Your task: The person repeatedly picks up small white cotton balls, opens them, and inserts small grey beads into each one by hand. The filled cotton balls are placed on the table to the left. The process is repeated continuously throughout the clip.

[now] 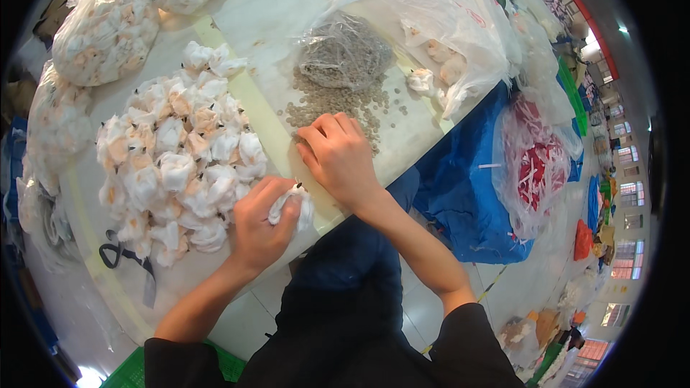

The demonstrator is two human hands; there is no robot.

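My left hand [264, 221], close to the table's front edge, pinches a small white fluffy cloth piece [303, 213] with a dark tip sticking up. Just up and to the right, my right hand [338, 162] rests at the near side of a scatter of small grey-brown discs [316, 104]. Its fingers are bent together over the table, and anything between the fingertips is hidden. Behind the loose discs sits a clear plastic bag [345, 50] full of the same discs. Left of my hands lies a large heap of white and peach cloth pieces [176, 162], many with dark tips.
Black-handled scissors [118, 253] lie at the heap's near left. Filled clear bags [108, 36] line the far left. A large plastic bag [431, 0] holds similar pieces at the far right. Beside the table stand a blue sack [460, 201] and a bag with red contents [535, 165].
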